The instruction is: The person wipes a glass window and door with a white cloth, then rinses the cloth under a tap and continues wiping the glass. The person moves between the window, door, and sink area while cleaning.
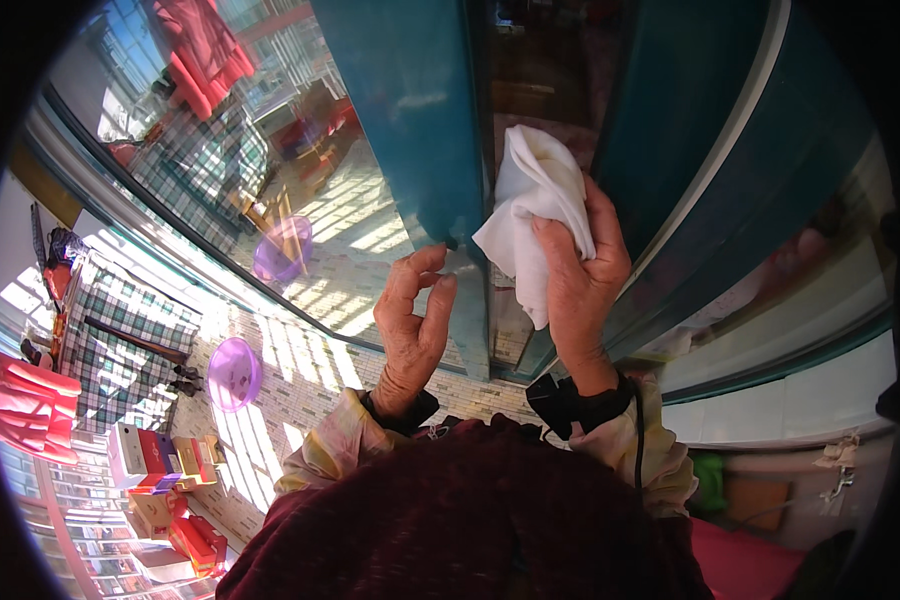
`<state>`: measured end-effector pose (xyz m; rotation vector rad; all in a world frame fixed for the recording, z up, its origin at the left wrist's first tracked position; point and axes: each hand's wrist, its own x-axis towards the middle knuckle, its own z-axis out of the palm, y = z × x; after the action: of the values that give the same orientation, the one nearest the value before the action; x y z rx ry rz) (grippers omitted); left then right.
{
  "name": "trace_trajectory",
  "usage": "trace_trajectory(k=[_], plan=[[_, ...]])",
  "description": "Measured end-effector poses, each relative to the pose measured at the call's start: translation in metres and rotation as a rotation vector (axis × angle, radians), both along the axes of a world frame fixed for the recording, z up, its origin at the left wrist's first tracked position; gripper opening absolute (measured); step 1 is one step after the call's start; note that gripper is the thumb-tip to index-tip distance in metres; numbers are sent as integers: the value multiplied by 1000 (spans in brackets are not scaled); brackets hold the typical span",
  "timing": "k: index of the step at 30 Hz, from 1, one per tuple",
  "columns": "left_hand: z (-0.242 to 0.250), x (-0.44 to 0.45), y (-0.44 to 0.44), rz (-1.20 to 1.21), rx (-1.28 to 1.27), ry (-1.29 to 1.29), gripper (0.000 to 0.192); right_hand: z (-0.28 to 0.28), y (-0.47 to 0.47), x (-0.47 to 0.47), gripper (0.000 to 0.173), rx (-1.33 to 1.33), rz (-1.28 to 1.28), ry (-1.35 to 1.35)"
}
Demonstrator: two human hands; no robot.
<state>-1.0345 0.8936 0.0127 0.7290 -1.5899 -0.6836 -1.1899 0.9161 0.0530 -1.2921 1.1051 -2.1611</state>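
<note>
My right hand (589, 285) grips a folded white cloth (529, 217), thumb on the near side and fingers behind it. The cloth is in front of a dark glass strip (544, 97) in a teal-framed glass door (435, 112); whether it touches the glass I cannot tell. To its left, my left hand (418, 322) is raised beside the teal frame, holding nothing. Its fingers are bent, with a gap between thumb and forefinger. A broad glass pane (345, 195) on the left reflects the sunlit room.
At the left, a purple plastic basin (235, 373) stands on the brick-patterned floor (285, 405). Beyond are a checked cloth cover (131, 352), a hanging pink garment (30, 405) and several stacked boxes (146, 457). A wall tap (842, 484) is at the lower right.
</note>
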Motion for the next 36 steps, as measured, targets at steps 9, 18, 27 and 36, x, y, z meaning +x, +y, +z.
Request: trace_trajectory(k=[9,18,27,36], plan=[[44,-17,-57,278,-768,-262,44,-28,-27,10,47,33,-104,310],[29,-34,-74,349,-952,-223,53,-113,-10,6,40,777,-62,563],[15,-21,-73,208,-890,-295,48,-26,-10,24,35,-124,-180,345],[-12,-13,-69,163,-887,-455,53,-159,10,17,37,924,-8,376]])
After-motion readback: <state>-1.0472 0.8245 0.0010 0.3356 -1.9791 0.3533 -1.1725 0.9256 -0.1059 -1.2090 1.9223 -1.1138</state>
